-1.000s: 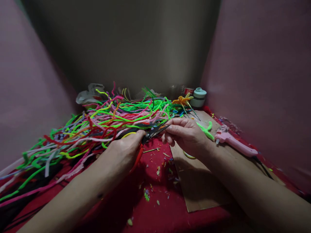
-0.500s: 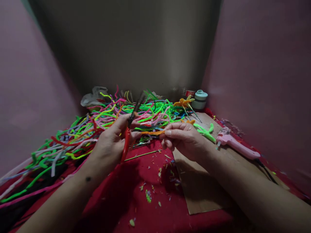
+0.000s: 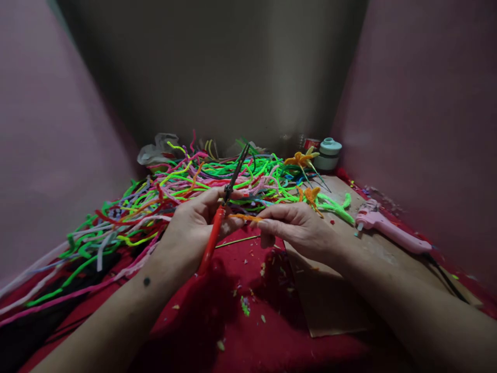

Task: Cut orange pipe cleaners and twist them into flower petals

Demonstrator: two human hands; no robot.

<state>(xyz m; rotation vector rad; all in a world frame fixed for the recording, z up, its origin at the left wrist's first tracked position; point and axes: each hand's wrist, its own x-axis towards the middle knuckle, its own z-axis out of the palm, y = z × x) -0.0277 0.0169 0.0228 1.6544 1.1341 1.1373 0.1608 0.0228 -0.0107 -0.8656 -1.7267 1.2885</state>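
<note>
Scissors [image 3: 213, 239] with red handles and dark blades rest in my left hand [image 3: 190, 223], blades pointing up and away. The same hand's fingers also pinch one end of a short orange pipe cleaner [image 3: 247, 217]. Its other end sits between the thumb and fingers of my right hand [image 3: 298, 225], so the piece stretches between both hands above the red cloth [image 3: 194, 331]. Just beyond the right hand lies an orange pipe-cleaner flower [image 3: 309, 196], with green pipe-cleaner pieces [image 3: 336, 206] beside it.
A heap of colourful pipe cleaners [image 3: 217, 178] spreads behind and left. On the right, a pink glue gun [image 3: 396, 230] lies on cardboard [image 3: 334, 316]. An orange flower on stems [image 3: 301, 159] and a pale green container [image 3: 328, 154] stand at the back. Fluff scraps dot the cloth.
The hands have drawn slightly closer, leaving less orange pipe cleaner showing between them. The scissors have tilted further right in my left hand. The whole view has shifted a little.
</note>
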